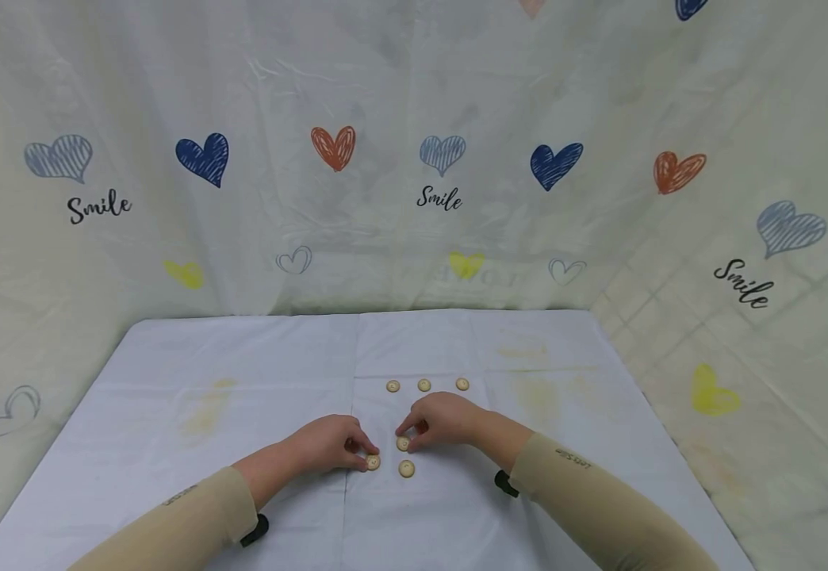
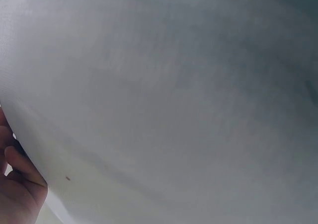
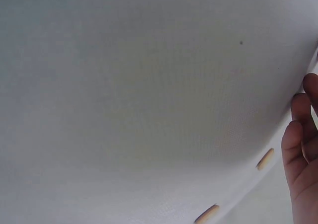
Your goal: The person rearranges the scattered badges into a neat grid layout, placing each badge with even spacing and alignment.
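My left hand is low over the white cloth, pinching a round tan button at its edge between thumb and fingertips. Close to its right, my right hand grips another button between thumb and fingers. Just in front of that one, a loose button lies flat on the cloth. Only part of the left hand enters the left wrist view, at the lower left, and its button is hidden there. Curled fingers of the right hand show at the right wrist view's edge.
Beyond the right hand, three more buttons lie in a row: a left one, a middle one and a right one. The white tablecloth has faint yellow stains. A heart-printed curtain hangs behind and beside the table.
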`<state>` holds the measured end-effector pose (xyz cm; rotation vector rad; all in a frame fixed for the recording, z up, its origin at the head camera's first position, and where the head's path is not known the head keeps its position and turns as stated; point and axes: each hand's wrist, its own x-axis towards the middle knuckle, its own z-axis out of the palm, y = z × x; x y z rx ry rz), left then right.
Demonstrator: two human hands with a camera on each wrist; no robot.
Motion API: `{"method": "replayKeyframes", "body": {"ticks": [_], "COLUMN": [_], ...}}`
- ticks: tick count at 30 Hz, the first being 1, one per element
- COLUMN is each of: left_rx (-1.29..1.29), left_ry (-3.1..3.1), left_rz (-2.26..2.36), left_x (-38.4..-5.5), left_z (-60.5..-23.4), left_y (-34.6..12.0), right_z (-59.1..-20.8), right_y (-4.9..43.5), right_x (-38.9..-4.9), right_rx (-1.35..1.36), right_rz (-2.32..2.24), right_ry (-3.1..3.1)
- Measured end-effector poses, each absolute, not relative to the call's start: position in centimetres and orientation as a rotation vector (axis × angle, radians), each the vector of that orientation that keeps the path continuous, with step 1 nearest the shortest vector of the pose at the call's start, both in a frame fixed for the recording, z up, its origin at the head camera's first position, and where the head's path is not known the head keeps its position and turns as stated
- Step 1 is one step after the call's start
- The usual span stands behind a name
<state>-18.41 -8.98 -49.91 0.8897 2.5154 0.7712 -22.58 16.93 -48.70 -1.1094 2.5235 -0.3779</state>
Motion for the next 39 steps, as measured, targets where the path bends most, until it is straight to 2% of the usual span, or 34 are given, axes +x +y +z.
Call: {"method": "replayKeyframes", "body": {"ticks": [19,32,39], "left_rx": [0.884,0.862,0.875], "left_ry": [2.522,2.516,2.517], "left_rz": [0.768,0.758,0.775], "left_x": [-18.4,-18.5,-18.3], "left_z": [-50.0,-50.2,-49.9], "left_y": [-8.9,-8.9,-9.0], "right_z": [-48.5,-47.4,-47.1], "right_y": [16.9,17.7,19.6], "right_x": [-22.5,-22.6,-23.2], "right_rx": [-1.345,-1.248,-1.172], "right_rz": [-0.185,-0.260,-0.266], "right_ry": [2.592,2.652,2.697]}}
